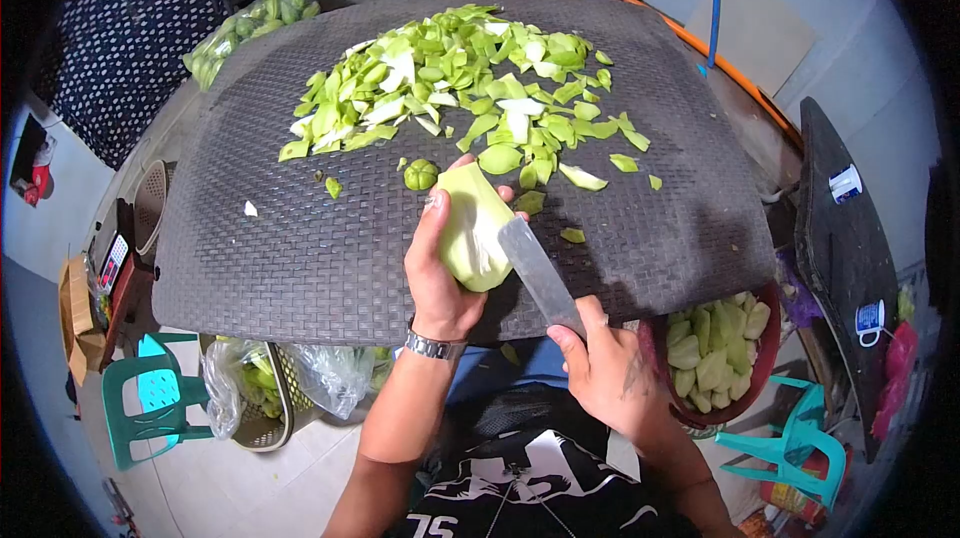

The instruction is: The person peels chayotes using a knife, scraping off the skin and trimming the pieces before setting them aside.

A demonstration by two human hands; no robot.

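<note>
My left hand (pixel 432 273), with a watch (pixel 435 344) on its wrist, is closed around a peeled pale green chayote (pixel 465 233). My right hand (pixel 605 368) grips a knife (pixel 543 276), its broad flat blade pointing up and left. The blade's tip end is at the right side of the chayote; whether it is cutting in, I cannot tell. Both hands are over the near edge of a dark woven-pattern table (pixel 300 258). Beyond them spreads a heap of green peelings (pixel 440 83). A small ribbed green end piece (pixel 421 174) lies just past my left hand.
A red basin (pixel 660 363) of peeled chayotes (pixel 712 353) stands below the table at right, by a teal stool (pixel 795 443). Left below are a teal chair (pixel 150 403) and a basket (pixel 270 428) with plastic bags. A bag of green chayotes (pixel 255 26) sits at the far left corner.
</note>
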